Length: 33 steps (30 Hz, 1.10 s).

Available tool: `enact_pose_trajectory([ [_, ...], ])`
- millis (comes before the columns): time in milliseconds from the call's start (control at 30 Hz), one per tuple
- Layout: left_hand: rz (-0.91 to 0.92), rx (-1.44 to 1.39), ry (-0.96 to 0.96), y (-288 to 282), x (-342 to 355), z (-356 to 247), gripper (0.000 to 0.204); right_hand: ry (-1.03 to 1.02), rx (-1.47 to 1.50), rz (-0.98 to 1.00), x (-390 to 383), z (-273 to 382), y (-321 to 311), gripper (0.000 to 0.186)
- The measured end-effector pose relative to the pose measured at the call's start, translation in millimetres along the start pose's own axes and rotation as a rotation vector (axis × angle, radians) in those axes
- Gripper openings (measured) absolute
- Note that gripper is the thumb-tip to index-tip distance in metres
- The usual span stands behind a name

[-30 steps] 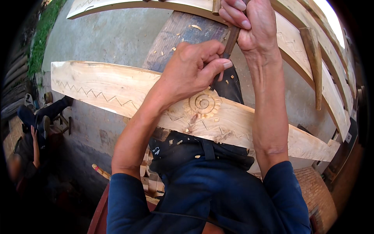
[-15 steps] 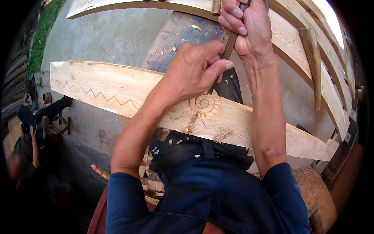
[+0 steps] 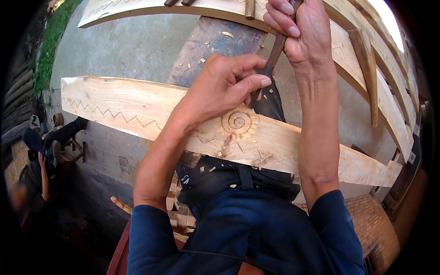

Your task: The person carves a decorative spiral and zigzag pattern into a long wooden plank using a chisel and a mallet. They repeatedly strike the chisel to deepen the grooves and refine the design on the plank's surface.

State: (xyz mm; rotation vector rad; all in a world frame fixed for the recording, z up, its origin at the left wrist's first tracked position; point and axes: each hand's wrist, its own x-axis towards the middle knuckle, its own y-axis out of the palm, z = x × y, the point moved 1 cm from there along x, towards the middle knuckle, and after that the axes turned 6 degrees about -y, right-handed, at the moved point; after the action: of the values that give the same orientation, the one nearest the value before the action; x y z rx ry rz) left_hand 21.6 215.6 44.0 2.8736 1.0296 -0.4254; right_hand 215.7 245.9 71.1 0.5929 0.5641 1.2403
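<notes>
A long pale wooden board [image 3: 114, 98] lies crosswise over my lap, with a zigzag line cut along it and a carved spiral [image 3: 239, 121] ringed by small notches. My right hand [image 3: 308, 39] is closed round the dark wooden handle of a chisel [image 3: 277, 49], beyond the board's far edge. My left hand [image 3: 222, 82] is above the board, its thumb and fingers closed round the lower shaft of the same chisel. The cutting end is mostly hidden behind the left fingers, near the far edge just beyond the spiral.
Beyond lies a dark plank [image 3: 201, 46] scattered with wood chips. Another carved board [image 3: 133, 11] crosses the far side, tool handles [image 3: 187, 2] resting on it. Curved boards stand at right beside a wooden mallet [image 3: 365, 64]. A seated person's legs [image 3: 59, 133] show at left.
The chisel has drawn back from the notched rim of the spiral toward the board's far edge. My right hand has shifted slightly right, and the left fingers now sit lower on the shaft.
</notes>
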Motion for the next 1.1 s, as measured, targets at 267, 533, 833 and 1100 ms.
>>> enact_pose_trajectory([
  [267, -0.007, 0.017, -0.014, -0.7, 0.6, 0.1, 0.021, -0.015, 0.005, -0.008, -0.1, -1.6, -0.7, 0.055],
  [533, -0.004, 0.033, -0.003, -0.8, 1.1, -1.2, 0.02, -0.007, -0.004, -0.052, -0.4, -1.9, 0.1, 0.055],
  [833, -0.026, 0.105, 0.006, -0.7, 1.5, -5.3, 0.015, -0.035, -0.006, -0.091, -3.8, -4.7, -4.4, 0.054],
  [1100, -0.002, 0.171, 0.028, -3.9, 2.1, 1.5, 0.013, -0.032, -0.002, -0.132, -8.4, -18.1, -2.9, 0.051],
])
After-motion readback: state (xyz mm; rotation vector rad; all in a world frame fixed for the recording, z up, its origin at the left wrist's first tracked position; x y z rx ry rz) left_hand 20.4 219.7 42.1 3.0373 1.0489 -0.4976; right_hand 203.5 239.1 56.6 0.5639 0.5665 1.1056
